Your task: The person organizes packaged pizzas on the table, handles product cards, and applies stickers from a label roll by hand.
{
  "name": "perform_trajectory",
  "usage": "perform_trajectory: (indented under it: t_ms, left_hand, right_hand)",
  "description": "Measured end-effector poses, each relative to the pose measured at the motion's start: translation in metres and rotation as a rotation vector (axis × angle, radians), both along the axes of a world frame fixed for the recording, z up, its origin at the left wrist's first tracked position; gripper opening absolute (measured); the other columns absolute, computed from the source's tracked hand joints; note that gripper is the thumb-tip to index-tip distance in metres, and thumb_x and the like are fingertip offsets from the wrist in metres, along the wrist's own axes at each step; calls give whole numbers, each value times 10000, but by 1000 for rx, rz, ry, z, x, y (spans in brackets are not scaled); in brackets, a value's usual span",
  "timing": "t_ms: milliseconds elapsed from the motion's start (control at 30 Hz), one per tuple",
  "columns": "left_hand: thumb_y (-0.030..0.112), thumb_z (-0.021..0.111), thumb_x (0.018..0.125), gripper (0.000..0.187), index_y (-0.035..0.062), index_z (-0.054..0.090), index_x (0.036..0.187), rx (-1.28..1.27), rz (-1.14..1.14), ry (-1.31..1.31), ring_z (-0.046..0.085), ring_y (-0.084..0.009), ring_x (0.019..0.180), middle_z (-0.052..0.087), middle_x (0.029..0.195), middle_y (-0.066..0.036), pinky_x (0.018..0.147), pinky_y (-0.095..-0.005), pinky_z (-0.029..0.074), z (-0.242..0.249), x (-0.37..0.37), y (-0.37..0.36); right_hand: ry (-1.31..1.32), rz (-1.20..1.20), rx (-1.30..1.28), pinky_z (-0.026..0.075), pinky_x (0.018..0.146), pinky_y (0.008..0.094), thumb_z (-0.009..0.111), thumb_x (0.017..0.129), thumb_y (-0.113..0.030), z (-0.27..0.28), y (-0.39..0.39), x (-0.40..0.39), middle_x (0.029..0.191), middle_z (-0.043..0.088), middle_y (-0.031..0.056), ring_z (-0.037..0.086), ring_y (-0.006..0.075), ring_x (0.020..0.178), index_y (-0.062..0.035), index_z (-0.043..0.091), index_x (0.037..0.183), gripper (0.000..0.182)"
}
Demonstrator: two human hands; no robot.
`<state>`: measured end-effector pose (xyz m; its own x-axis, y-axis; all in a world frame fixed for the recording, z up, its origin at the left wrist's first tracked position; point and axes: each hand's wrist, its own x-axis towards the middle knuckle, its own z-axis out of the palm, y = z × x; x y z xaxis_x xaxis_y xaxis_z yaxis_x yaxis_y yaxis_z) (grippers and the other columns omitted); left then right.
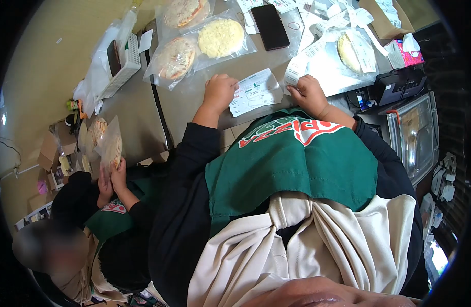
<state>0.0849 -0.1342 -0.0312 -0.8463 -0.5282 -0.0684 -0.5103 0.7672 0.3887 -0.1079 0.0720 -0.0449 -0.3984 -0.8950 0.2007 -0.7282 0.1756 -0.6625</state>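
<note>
On the steel table, a white printed sheet lies between my hands. My left hand is closed at the sheet's left edge, its fingertips against the paper. My right hand is closed in a pinch at the lower end of a curling strip of printed labels. Beyond my left hand lie bagged round pizzas, one topped with pale cheese and another with a reddish topping. Another bagged pizza, with a label strip across it, lies beyond my right hand.
A black phone lies at the table's far side. A black device and a glass-fronted case stand at the right. On the left are a white basket and a co-worker whose hands hold a bagged pizza.
</note>
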Motion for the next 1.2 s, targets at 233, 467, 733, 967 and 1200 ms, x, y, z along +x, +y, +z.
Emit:
perform_trajectory:
  t_ms: [233,467,733,967,1200]
  left_hand:
    - [198,541,876,172,45,600,928,850,823,434,573,-147,671,623,797,-8,623,-321,422,9,-10,-39]
    - [77,567,851,145,-47,572,925,912,1125,913,598,-163,724,632,845,-78,652,-309,459,-17,-44,-65]
    - [82,598,833,157,-69,614,873,697,463,1059,561,-92,666,634,781,-62,611,-238,440,105,-92,-37]
    - [64,596,834,138,-46,600,918,1220,129,1101,558,-89,675,625,803,-58,638,-221,443,170,-116,19]
    - [105,539,886,150,-17,579,963,1554,54,1061,566,-120,870,623,935,-65,820,-271,431,178,-96,92]
  right_hand:
    - [38,-37,-71,398,598,418,640,750,-142,-1,-1,1,630,538,153,497,333,651,6,534,634,215]
    - [113,-61,87,426,698,421,611,759,-218,1,-1,2,751,612,124,547,322,772,-26,586,689,206]
    - [102,-229,683,463,646,407,502,857,-453,67,-8,-2,722,605,210,593,352,734,10,642,769,492]
    - [-753,-171,481,477,650,372,447,883,-477,64,2,-19,804,654,163,623,292,735,0,645,824,519]
    - [-1714,199,-316,406,936,403,450,887,-452,93,12,-10,1244,476,167,505,278,1092,-51,465,1216,519]
